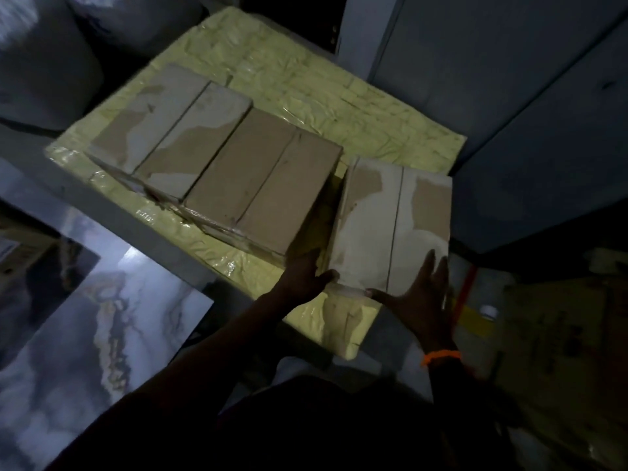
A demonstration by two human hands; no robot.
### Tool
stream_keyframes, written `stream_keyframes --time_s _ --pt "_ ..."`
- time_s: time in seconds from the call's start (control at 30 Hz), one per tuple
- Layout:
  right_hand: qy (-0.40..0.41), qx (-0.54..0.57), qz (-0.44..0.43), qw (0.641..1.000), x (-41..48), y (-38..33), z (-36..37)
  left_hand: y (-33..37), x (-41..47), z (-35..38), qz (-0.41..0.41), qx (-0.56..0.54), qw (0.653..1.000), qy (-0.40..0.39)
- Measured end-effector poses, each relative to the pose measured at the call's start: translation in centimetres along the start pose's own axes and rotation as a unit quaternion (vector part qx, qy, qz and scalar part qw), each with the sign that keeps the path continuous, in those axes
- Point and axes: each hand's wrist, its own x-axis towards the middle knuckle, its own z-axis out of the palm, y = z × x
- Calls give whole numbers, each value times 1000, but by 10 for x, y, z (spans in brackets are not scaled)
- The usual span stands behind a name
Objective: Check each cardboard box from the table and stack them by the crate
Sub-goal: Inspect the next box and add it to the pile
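Where the yellow-wrapped table (390, 107) ends at near right: nearest cardboard box (390, 212), just apart from the middle box (265, 185). Stiff, flat-sided, probably weighty (contents unseen). Left hand (304, 275) flat against its left side; right hand (421, 297) spread open on top. Grip: opposite sides.

Left cardboard box (166, 130), middle box (261, 185) flush; right box (390, 229) apart, perhaps tilted.

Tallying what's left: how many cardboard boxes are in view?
3. Left box on the table's far left, middle box beside it, right box at the near edge, between left hand and right hand. Others may hide in the dark.
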Motion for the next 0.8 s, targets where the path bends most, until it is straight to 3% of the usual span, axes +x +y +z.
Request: stream_keyframes --time_s 0.13,0.2,0.27,0.47,0.57,0.7,0.8 --pt "64 30 111 991 17 27 -10 13 8 16 -22 -52 998 -17" --pt "24 138 150 979 24 39 -16 15 9 23 -21 -55 998 -2" --pt "-15 219 112 969 22 47 -22 19 5 27 -20 -80 997 2" --pt "56 326 32 943 -17 43 -51 37 -28 9 15 -142 990 15" --pt "83 348 -3 934 -59 19 -69 50 -65 -12 51 -155 986 25" --pt "93 313 -50 944 -115 -14 -87 49 -130 -40 93 -176 975 102" --pt "109 334 -96 931 -151 -41 -87 39 -183 -55 112 -212 959 154"
